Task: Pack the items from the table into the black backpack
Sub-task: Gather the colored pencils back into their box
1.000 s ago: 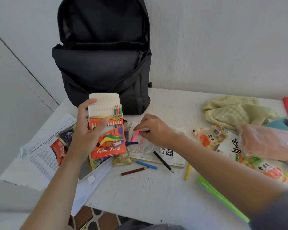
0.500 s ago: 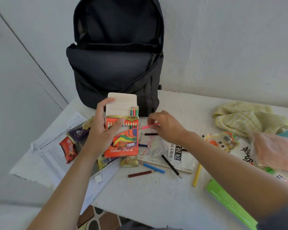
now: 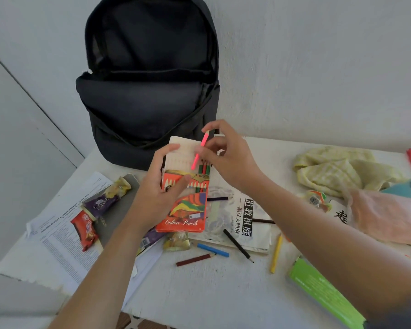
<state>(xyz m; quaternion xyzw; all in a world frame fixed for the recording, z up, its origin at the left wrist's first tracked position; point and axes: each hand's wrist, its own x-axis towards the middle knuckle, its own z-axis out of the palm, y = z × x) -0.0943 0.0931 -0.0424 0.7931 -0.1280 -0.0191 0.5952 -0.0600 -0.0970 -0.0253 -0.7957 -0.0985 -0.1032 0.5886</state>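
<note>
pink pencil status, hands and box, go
Left hand grips the colour pencil box, flap open. Right hand pinches the pink pencil, tip at the flap, not yet in. Black backpack open behind; loose pencils lie on the table.

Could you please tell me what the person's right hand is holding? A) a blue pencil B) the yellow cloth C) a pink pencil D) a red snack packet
C: the right hand pinches the pink pencil above the open colour pencil box, which the left hand holds.
</note>
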